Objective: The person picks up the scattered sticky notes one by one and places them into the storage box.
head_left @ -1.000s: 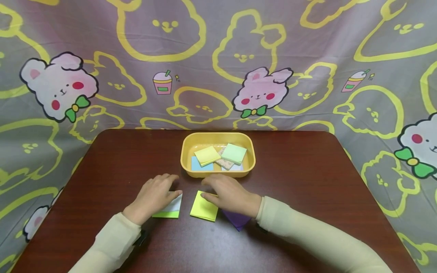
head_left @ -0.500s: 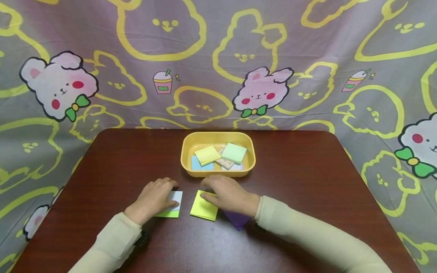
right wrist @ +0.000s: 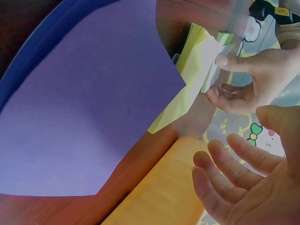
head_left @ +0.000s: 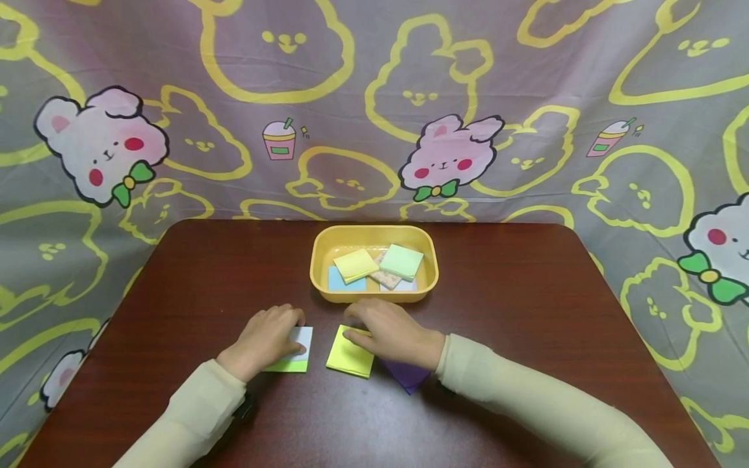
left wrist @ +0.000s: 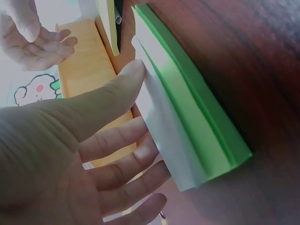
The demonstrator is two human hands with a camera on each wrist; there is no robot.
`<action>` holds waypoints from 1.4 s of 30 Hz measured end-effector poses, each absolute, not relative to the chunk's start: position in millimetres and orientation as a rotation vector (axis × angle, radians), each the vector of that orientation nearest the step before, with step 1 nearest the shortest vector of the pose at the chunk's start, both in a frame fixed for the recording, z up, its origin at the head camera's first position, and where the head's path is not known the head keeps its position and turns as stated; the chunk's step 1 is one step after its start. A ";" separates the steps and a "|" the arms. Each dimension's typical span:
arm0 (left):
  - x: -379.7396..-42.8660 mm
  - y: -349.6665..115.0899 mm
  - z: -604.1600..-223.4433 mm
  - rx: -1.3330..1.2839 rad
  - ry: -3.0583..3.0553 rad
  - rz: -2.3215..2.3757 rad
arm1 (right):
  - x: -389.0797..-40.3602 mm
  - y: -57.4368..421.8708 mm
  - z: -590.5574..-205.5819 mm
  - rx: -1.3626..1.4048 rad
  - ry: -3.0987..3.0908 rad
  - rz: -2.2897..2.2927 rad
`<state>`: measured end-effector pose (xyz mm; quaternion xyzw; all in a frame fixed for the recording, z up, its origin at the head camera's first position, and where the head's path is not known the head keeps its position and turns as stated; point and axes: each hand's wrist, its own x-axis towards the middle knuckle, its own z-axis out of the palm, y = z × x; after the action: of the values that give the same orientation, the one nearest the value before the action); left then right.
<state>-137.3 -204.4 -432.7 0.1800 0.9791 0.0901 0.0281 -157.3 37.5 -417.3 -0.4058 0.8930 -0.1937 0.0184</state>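
Observation:
My left hand [head_left: 266, 343] is over a whitish note pad [head_left: 303, 341] lying on a green note pad [head_left: 292, 366]. Its thumb is over the white face, and its loosely curved fingers lie along the far edge; I cannot tell how firmly they touch. The left wrist view shows the white pad [left wrist: 164, 131] between thumb and fingers. My right hand [head_left: 398, 331] hovers, fingers spread, over a yellow note pad [head_left: 345, 357] and a partly hidden purple pad [head_left: 406, 374]. In the right wrist view, that hand [right wrist: 253, 183] stands apart from the purple pad [right wrist: 89, 103].
Just beyond the hands stands a yellow tray [head_left: 374, 298]. Inside it lie a yellow pad [head_left: 355, 265], a pale green pad [head_left: 402, 261], a blue pad [head_left: 345, 281], a patterned beige pad [head_left: 383, 277] and a whitish pad [head_left: 404, 286]. A patterned curtain [head_left: 374, 97] hangs behind the brown table [head_left: 497, 279].
My left hand has come down slightly toward me over the white and green pads, uncovering more of the white one. The right hand and the pads have hardly moved.

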 end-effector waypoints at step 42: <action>-133.2 -206.3 -430.1 0.532 2.973 0.310 | -157.7 33.6 -414.9 -1.327 2.770 -0.639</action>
<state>-133.2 -206.3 -430.1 0.1751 0.9778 0.1020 0.0525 -157.7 33.6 -414.9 -0.4230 0.8829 -0.2037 0.0023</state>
